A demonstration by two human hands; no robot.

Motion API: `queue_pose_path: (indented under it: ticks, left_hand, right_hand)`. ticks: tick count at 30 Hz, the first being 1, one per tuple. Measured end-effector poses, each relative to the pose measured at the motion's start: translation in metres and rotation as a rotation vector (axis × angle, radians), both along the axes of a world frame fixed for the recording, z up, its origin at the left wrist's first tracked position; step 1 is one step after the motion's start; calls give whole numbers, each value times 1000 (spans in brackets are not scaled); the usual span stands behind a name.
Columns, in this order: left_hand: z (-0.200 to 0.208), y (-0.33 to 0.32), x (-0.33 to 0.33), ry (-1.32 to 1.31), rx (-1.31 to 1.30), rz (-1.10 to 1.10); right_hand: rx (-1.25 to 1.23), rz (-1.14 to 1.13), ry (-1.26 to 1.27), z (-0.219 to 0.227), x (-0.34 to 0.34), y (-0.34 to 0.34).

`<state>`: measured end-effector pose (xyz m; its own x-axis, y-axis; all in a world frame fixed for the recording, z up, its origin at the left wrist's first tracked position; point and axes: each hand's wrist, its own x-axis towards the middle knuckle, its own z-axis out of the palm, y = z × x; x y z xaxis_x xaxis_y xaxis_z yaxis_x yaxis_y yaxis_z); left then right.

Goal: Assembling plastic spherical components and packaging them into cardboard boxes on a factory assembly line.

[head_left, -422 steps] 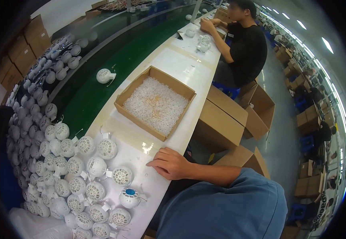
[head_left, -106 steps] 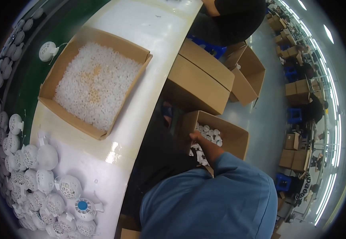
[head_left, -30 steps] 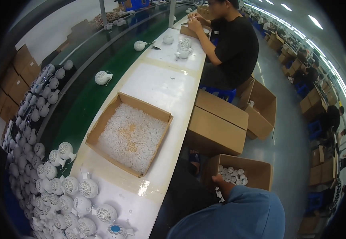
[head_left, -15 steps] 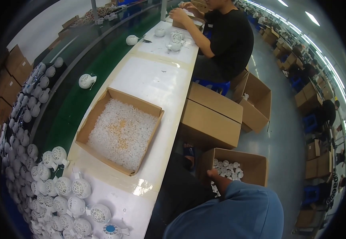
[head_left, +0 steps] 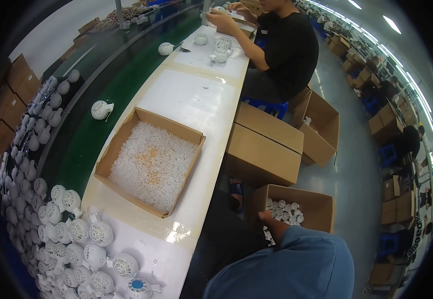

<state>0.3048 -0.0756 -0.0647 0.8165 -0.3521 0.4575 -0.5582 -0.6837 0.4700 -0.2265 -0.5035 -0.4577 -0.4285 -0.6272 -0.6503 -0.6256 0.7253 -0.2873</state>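
Observation:
My right hand (head_left: 265,216) hangs low at the right of the table, next to the near rim of an open cardboard box (head_left: 314,203). In that box lie several small white round parts (head_left: 287,213). The fingers are small and turned from view, so whether they hold anything cannot be made out. My left hand is out of view. On the white table (head_left: 176,99) rests a shallow cardboard tray (head_left: 107,158) full of small translucent ring-like pieces (head_left: 151,164). White round fans with lattice grilles (head_left: 100,233) crowd the near left corner; one has a blue centre (head_left: 137,285).
A green conveyor (head_left: 84,144) runs along the table's left side, carrying a single white fan (head_left: 101,109). Beyond it stand many more fans (head_left: 42,124). Across the table a co-worker in black (head_left: 291,50) sits handling something. Closed (head_left: 263,147) and open cartons (head_left: 321,119) stand on the floor.
The lone fan on the conveyor has moved nearer and slightly left. Fans at the pile's far edge have shifted slightly left. The co-worker's hands have moved; my right arm stays almost still.

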Motion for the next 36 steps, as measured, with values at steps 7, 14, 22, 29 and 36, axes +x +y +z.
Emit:
queue_pose_path:
  ticks: [7,14,22,29,36]
  left_hand:
    - [-2,1,0,-36,34,13]
    - [-3,3,-1,-28,28,33]
    - [2,-1,-2,1,45,41]
    - [-6,7,0,-17,46,62]
    - [-3,5,-1,20,25,45]
  right_hand:
    - [20,0,26,-10,-2,0]
    - [-19,59,52,-16,-4,2]
    - [-28,18,13,-29,-11,3]
    - [-33,5,12,-16,-4,1]
    - [-49,31,19,-14,-6,1]
